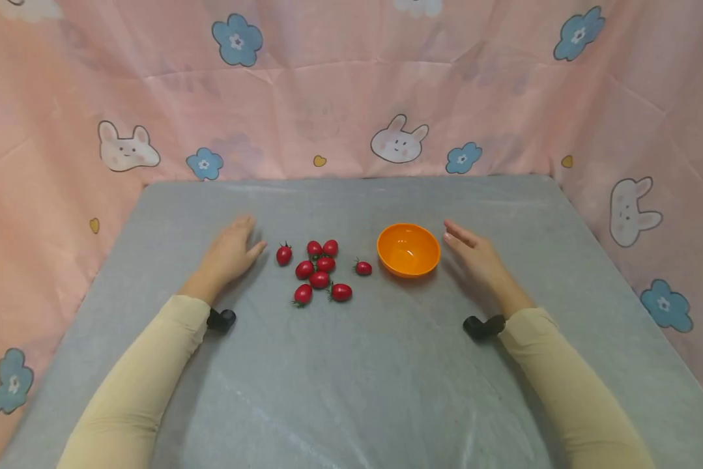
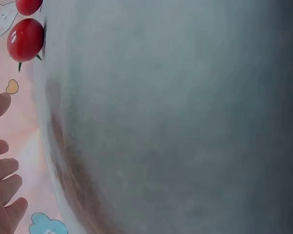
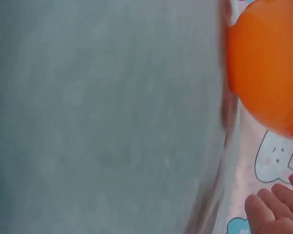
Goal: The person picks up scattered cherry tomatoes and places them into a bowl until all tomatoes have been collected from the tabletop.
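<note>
An orange bowl (image 1: 408, 251) stands upright on the grey table, and nothing lies inside it. To its left is a loose group of several small red tomatoes (image 1: 319, 280) with green stems. One tomato (image 1: 363, 268) sits apart, close to the bowl's left side. My left hand (image 1: 229, 251) holds nothing; its thumb points toward the leftmost tomato (image 1: 283, 255), with a small gap between. My right hand (image 1: 474, 257) is beside the bowl's right side, fingers extended and holding nothing. In the right wrist view, those fingers appear below the bowl (image 3: 268, 68).
The grey table (image 1: 351, 378) reaches back to a pink curtain (image 1: 328, 85) printed with rabbits and blue flowers, which also hangs along both sides. A black wrist device (image 1: 221, 320) is on the left wrist, and another (image 1: 483, 327) on the right.
</note>
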A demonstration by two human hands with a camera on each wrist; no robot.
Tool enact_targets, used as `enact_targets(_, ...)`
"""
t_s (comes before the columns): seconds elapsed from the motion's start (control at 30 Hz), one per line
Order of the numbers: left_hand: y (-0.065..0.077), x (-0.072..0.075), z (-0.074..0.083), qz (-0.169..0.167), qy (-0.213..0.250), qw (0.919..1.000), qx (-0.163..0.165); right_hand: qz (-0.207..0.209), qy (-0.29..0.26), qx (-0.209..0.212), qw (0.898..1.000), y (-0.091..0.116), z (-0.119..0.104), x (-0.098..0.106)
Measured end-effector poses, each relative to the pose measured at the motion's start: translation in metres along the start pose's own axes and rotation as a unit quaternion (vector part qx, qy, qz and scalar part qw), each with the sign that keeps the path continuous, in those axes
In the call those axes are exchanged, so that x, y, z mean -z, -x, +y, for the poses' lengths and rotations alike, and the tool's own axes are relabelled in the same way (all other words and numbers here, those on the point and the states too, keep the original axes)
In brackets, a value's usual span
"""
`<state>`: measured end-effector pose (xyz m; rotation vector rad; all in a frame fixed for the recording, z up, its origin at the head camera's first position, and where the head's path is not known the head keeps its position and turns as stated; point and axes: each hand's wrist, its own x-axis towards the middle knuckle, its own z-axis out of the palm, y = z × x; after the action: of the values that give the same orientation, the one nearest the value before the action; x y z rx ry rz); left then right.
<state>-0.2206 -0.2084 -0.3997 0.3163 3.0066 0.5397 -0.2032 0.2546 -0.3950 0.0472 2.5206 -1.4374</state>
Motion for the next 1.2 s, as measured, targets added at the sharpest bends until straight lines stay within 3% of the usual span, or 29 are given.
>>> enact_targets(0.17,0.004,-0.002,-0.002,0.006,0.026,0.9996,0.010,-0.029,-0.081,-0.022,0.996,0.000,-0.003,-0.007)
enact_targets(0.37,0.007,-0.005,-0.002,0.003,0.047,0.9988,0.015,-0.050,-0.181,0.001,0.982,-0.001,-0.002,-0.015)
enact_targets(0.57,0.011,-0.009,0.000,-0.013,0.064,0.9978,0.009,-0.062,-0.221,0.017,0.973,-0.002,0.000,-0.026)
enact_targets(0.97,0.017,-0.012,0.007,0.013,0.119,0.9927,0.015,-0.049,-0.296,0.002,0.954,0.001,0.003,-0.032)
enact_targets(1.1,0.017,-0.015,0.007,0.024,0.153,0.9878,0.016,-0.041,-0.324,-0.003,0.945,0.001,0.006,-0.033)
enact_targets(1.2,0.017,-0.018,0.007,0.018,0.198,0.9797,0.025,-0.035,-0.336,-0.011,0.941,0.001,0.008,-0.034)
